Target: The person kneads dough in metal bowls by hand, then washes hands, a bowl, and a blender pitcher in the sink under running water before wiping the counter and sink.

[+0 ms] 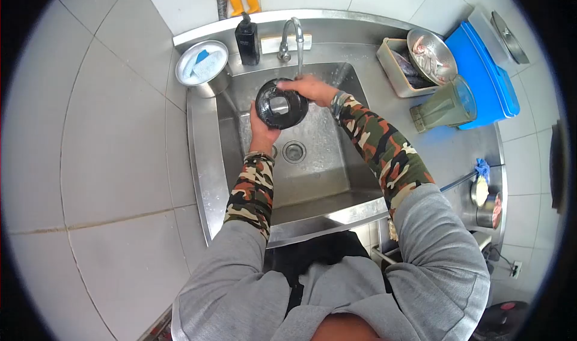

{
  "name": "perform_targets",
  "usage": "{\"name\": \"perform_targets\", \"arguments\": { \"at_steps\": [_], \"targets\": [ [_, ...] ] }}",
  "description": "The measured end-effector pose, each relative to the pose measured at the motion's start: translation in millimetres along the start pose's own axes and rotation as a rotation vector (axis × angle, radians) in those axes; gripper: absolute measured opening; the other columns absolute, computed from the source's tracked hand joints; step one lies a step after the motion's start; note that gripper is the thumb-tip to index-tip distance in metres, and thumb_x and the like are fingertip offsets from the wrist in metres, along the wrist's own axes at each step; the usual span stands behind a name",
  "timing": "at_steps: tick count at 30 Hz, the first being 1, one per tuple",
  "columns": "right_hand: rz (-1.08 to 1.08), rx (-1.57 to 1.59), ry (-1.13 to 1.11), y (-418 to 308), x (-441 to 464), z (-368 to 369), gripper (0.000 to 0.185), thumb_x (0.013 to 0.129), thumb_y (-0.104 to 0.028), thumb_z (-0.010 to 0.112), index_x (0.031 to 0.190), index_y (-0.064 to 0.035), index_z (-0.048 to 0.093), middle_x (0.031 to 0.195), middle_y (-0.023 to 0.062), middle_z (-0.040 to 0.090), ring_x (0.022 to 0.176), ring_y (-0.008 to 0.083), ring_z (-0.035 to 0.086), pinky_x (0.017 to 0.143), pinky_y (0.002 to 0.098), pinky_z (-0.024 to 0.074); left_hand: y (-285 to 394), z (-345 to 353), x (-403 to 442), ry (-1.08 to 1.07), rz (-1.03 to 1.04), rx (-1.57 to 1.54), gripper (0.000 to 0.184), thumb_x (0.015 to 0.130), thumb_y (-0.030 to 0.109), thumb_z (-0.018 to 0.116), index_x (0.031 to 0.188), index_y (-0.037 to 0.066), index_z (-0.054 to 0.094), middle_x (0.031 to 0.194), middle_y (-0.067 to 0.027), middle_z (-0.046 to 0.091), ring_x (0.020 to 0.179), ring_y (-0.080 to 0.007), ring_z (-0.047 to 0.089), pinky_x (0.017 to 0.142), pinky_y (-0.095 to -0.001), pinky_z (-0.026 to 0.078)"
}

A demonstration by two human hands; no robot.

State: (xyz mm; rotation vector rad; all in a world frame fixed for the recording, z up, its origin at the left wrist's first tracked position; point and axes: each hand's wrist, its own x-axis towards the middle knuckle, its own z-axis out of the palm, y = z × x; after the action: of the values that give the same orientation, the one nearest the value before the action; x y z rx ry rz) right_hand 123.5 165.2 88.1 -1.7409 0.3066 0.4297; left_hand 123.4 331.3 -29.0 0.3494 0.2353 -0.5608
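Over the sink (324, 188), a wet, black, round lid with a hole in its middle (291, 114) is held up; it looks like a blender lid. My left hand (262, 129) grips its lower left edge from beneath. Across the top right of the rim lies my right hand (312, 90), its fingers closed on the lid. Water runs from the faucet (293, 34) down beside my right hand. Camouflage sleeves cover both forearms. Below the lid, the drain (294, 152) shows in the wet basin.
A black pump bottle (247, 40) and a steel pot (211, 87) stand at the back left. On the right counter are a blender jar (448, 105), a bin (393, 61) holding fish, a steel bowl (431, 52) with pale pieces, and a blue container (490, 88).
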Motion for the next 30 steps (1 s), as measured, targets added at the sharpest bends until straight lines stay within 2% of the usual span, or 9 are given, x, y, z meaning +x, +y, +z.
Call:
{"name": "perform_targets", "arguments": {
  "at_steps": [5,7,9,12,13,16,21,26,30],
  "targets": [
    [-0.331,-0.566,0.218,26,21,-7,0.066,0.07,-0.032,0.078,0.116,0.0106,0.057,0.115,0.0264,0.061,0.108,0.0319,0.061,0.091,0.0391,0.0471,2,-1,11,0.378,-0.382,0.044,0.081,0.089,0.066,0.043,0.146,0.009,0.031,0.153,-0.0213,0.021,0.14,-0.0388,0.024,0.109,-0.0626,0.021],
    [-0.546,-1.146,0.276,36,9,-10,0.058,0.069,-0.027,0.076,0.113,0.0051,0.056,0.112,0.0262,0.061,0.107,0.0384,0.059,0.09,0.0394,0.0474,-3,-6,19,0.173,-0.398,-0.018,0.09,0.089,0.064,0.046,0.152,0.009,0.013,0.155,-0.025,0.01,0.144,-0.0374,0.012,0.112,-0.0598,0.015],
    [-0.625,-1.244,0.326,57,9,-21,0.053,0.066,-0.022,0.075,0.11,0.001,0.055,0.107,0.0247,0.062,0.101,0.0422,0.059,0.087,0.0427,0.0485,-6,4,26,0.241,-0.212,0.762,0.084,0.09,0.059,0.048,0.149,0.005,0.022,0.154,-0.0253,0.018,0.144,-0.0344,0.016,0.113,-0.0528,0.017],
    [-0.24,-0.395,0.718,83,-11,-14,0.045,0.068,-0.014,0.076,0.106,0.0002,0.057,0.099,0.0194,0.065,0.087,0.0311,0.066,0.077,0.0454,0.0523,-2,25,28,0.085,0.025,1.22,0.073,0.09,0.044,0.057,0.143,-0.001,0.035,0.145,-0.0248,0.038,0.137,-0.0328,0.033,0.111,-0.0419,0.027],
    [0.08,0.418,0.534,91,-25,-15,0.041,0.071,-0.016,0.075,0.104,0.0002,0.058,0.094,0.0162,0.067,0.082,0.0301,0.066,0.079,0.0418,0.0537,-7,41,20,0.075,0.139,1.416,0.071,0.089,0.038,0.061,0.142,-0.003,0.037,0.143,-0.0236,0.042,0.135,-0.0333,0.038,0.11,-0.0389,0.03],
    [0.339,1.105,0.401,171,-48,-13,0.023,0.076,-0.011,0.067,0.092,0.0039,0.061,0.092,0.0156,0.067,0.078,0.0289,0.067,0.077,0.0478,0.0555,-30,25,69,-0.032,0.391,1.69,0.058,0.09,0.023,0.062,0.137,-0.004,0.042,0.129,-0.0215,0.055,0.121,-0.0348,0.051,0.102,-0.0409,0.041],
    [-0.166,-0.281,0.673,104,-178,-54,0.066,0.063,-0.027,0.084,0.113,0.0045,0.055,0.097,0.0171,0.063,0.094,0.0291,0.063,0.082,0.037,0.0499,-27,68,86,0.019,-0.052,1.016,0.034,0.091,0.005,0.053,0.122,-0.006,0.05,0.107,-0.0163,0.06,0.095,-0.0275,0.063,0.077,-0.0363,0.057],
    [-0.522,-0.801,1.044,10,-280,-172,0.059,0.067,-0.028,0.084,0.109,-0.0009,0.054,0.095,0.0115,0.06,0.086,0.022,0.058,0.076,0.0354,0.0488,-34,93,95,0.136,0.018,0.829,0.019,0.091,-0.004,0.042,0.108,-0.007,0.051,0.103,-0.0158,0.059,0.091,-0.0269,0.063,0.077,-0.0367,0.06],
    [-0.494,-0.944,1.254,1,-314,-274,0.049,0.07,-0.025,0.08,0.109,-0.0041,0.059,0.099,0.0194,0.066,0.092,0.0358,0.064,0.077,0.0409,0.0519,-24,103,77,0.135,0.014,0.84,0.021,0.092,-0.003,0.041,0.11,-0.006,0.052,0.103,-0.0152,0.059,0.093,-0.0268,0.064,0.079,-0.036,0.059]
  ]
}}
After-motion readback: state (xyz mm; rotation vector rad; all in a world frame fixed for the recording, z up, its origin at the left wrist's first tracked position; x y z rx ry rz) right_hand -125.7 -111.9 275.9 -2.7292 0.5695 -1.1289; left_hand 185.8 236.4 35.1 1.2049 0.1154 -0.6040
